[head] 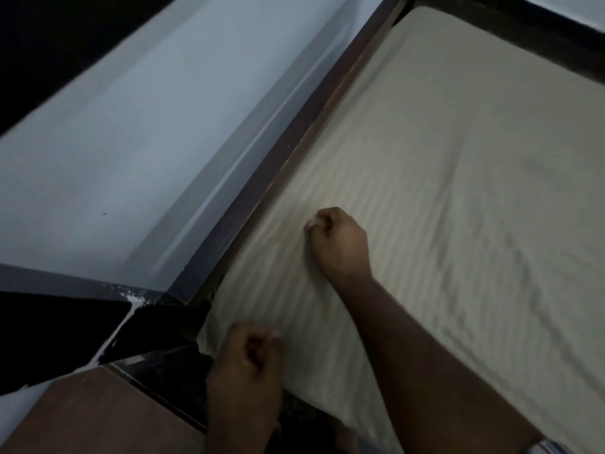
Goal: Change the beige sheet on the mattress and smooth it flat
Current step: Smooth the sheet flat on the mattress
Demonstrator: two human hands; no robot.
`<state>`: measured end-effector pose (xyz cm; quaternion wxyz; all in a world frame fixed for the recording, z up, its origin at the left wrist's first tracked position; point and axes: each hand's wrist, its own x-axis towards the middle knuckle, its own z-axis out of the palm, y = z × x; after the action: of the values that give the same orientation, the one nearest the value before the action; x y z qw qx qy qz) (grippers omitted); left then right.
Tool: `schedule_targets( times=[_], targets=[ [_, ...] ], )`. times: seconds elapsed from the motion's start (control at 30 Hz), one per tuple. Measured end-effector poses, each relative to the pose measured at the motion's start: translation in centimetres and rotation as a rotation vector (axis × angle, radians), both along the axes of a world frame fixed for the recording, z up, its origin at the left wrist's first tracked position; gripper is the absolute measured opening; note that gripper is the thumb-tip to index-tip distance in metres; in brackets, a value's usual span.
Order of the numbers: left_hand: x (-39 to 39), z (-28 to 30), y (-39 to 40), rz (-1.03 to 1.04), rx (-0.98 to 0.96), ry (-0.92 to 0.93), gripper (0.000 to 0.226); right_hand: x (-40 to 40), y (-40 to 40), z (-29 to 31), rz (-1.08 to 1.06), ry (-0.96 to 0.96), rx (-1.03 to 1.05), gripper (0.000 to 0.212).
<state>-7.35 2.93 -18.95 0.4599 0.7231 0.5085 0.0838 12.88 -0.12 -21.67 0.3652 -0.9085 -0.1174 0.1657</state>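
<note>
The right hand is curling its fingers into the beige sheet, pinching a small bunch of cloth just inside the long edge of the mattress that runs along the dark wooden bed frame. The left hand is clenching too, at the near corner, where the loose corner of the sheet is hanging over; it seems to be gripping that cloth, though the blur is hiding the fingertips. The sheet is lying spread over the whole mattress, with fine parallel ripples running from the two hands toward the far corner and softer creases further across the middle.

To my eye the person is drawing the sheet toward this corner to take out the slack. Doing it well is likely calling for an even pull from both hands, low along the surface, so the ripples are flattening rather than gathering. The overhanging corner then needs tucking beside the frame, near the pale wall.
</note>
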Motion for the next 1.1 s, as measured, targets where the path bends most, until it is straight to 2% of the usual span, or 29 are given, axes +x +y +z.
schedule_targets(
  times=[0.07, 0.1, 0.17, 0.27, 0.5, 0.63, 0.73, 0.83, 0.9, 0.97, 1.1],
  targets=[
    [3.3, 0.0, 0.2, -0.209, 0.146, -0.057, 0.006, 2.2, -0.3, 0.9, -0.067, 0.033, 0.038, 0.029],
    [5.3, -0.4, 0.8, -0.265, 0.217, -0.086, 0.008, 3.7, -0.5, 1.3, -0.109, 0.048, 0.05, 0.027],
    [8.8, -1.3, 2.1, -0.375, 0.349, -0.122, 0.023, 7.2, -0.6, 1.9, -0.168, 0.066, 0.057, 0.021],
    [13.7, -3.1, 3.1, -0.582, 0.49, -0.049, 0.04, 13.3, -0.6, 1.3, -0.176, 0.054, 0.019, 0.022],
    [23.1, -4.0, 5.1, -0.621, 0.614, 0.12, 0.043, 24.9, 1.9, -0.6, -0.12, 0.018, 0.044, 0.026],
    [26.7, -4.4, 5.5, -0.573, 0.515, 0.24, 0.052, 31.6, 3.9, -4.3, -0.141, 0.037, 0.043, 0.047],
    [28.8, -5.0, 6.2, -0.472, 0.421, 0.261, 0.05, 32.3, 5.5, -2.5, -0.055, 0.084, -0.043, 0.056],
    [30.1, -5.0, 6.9, -0.317, 0.262, 0.137, 0.043, 32.9, 6.1, -1.8, 0.05, 0.12, -0.167, 0.034],
    [30.2, -5.2, 7.3, -0.329, 0.237, 0.115, 0.045, 34.1, 6.5, -2.5, 0.073, 0.112, -0.225, 0.019],
    [29.9, -5.5, 7.6, -0.378, 0.235, 0.089, 0.048, 34.7, 6.9, -2.5, 0.08, 0.115, -0.253, 0.017],
    [29.4, -5.4, 7.7, -0.444, 0.27, 0.111, 0.065, 35.6, 7.0, -2.2, 0.109, 0.084, -0.248, 0.029]
  ],
)
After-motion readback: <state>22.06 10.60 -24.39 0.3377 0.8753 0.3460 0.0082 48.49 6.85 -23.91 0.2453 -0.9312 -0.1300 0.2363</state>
